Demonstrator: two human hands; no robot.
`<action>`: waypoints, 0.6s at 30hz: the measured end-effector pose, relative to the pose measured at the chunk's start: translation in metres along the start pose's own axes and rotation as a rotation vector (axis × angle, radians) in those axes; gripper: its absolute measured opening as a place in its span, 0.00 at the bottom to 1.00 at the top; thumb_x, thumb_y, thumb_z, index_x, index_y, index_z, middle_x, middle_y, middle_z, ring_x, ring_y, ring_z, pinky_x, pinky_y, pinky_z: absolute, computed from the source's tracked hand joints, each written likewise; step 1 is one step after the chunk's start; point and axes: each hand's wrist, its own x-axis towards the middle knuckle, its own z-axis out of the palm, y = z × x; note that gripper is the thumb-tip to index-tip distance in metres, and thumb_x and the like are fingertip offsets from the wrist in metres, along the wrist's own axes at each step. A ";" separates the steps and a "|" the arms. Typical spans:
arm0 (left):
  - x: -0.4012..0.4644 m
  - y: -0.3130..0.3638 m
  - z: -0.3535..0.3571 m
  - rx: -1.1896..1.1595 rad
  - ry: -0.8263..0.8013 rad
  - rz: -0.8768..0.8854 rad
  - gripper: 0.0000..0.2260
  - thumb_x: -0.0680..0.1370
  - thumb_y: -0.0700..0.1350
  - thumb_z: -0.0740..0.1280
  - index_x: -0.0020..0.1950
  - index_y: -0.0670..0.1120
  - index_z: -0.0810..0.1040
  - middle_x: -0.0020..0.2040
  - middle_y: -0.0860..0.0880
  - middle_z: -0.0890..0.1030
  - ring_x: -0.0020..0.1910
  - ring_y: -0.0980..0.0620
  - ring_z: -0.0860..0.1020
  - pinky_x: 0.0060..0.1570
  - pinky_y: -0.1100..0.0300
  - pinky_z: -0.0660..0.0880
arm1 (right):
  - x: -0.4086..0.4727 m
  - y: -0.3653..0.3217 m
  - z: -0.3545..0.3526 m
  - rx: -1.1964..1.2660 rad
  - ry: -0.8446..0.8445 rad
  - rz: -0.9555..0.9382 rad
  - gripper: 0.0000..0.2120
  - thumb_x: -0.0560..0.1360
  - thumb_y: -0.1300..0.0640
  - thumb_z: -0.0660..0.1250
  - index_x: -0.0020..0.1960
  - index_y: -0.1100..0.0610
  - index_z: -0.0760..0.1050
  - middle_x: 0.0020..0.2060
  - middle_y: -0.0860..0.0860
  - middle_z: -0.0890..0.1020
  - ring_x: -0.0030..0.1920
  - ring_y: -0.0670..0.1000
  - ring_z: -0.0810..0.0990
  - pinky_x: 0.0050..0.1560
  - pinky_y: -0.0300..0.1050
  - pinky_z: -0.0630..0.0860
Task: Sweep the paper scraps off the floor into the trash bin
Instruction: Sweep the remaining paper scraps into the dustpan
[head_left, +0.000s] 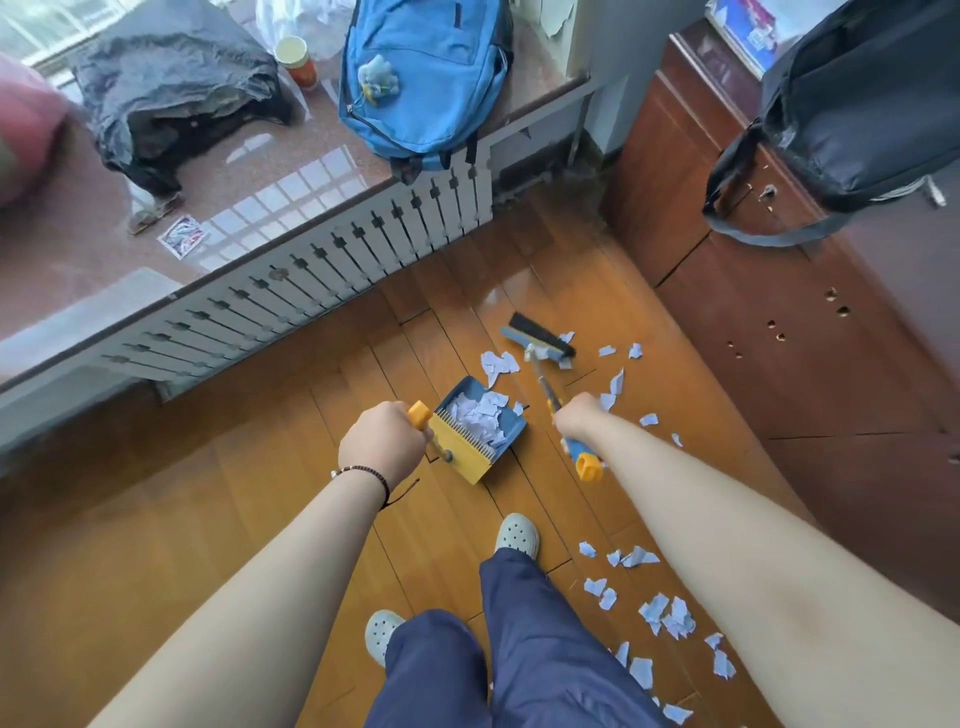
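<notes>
My left hand (383, 442) grips the orange-tipped handle of a blue and yellow dustpan (480, 430) resting on the wooden floor, with white paper scraps (479, 414) piled inside. My right hand (583, 415) holds the shaft of a blue broom (540, 339), whose black-bristled head lies on the floor just beyond the pan. More scraps (618, 387) lie scattered right of the broom head, and another cluster of scraps (665, 616) sits near my right foot. No trash bin is in view.
A white radiator cover (322, 275) under a stone window ledge borders the floor on the left. A blue backpack (423, 78) and dark clothes (176, 98) rest on the ledge. A brown wooden cabinet (769, 322) with a dark bag (857, 114) stands on the right.
</notes>
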 end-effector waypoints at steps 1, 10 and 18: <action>-0.001 0.002 -0.001 0.008 0.000 0.002 0.12 0.81 0.53 0.67 0.41 0.49 0.74 0.37 0.50 0.79 0.32 0.51 0.77 0.30 0.60 0.72 | -0.004 0.007 0.010 -0.005 -0.029 0.000 0.13 0.79 0.61 0.62 0.62 0.63 0.69 0.53 0.59 0.78 0.48 0.58 0.77 0.45 0.48 0.75; -0.011 -0.003 0.000 -0.020 0.001 0.038 0.11 0.80 0.53 0.67 0.43 0.48 0.77 0.37 0.49 0.81 0.34 0.50 0.80 0.37 0.56 0.81 | -0.049 0.064 0.019 -0.111 -0.143 0.007 0.16 0.79 0.62 0.59 0.65 0.66 0.69 0.49 0.61 0.79 0.45 0.58 0.80 0.46 0.48 0.78; -0.015 -0.029 0.001 -0.051 0.009 0.083 0.12 0.79 0.53 0.70 0.40 0.47 0.77 0.35 0.48 0.81 0.35 0.47 0.81 0.36 0.55 0.81 | -0.080 0.111 -0.015 -0.042 -0.104 -0.029 0.08 0.77 0.61 0.62 0.39 0.59 0.70 0.32 0.54 0.77 0.28 0.51 0.75 0.27 0.41 0.73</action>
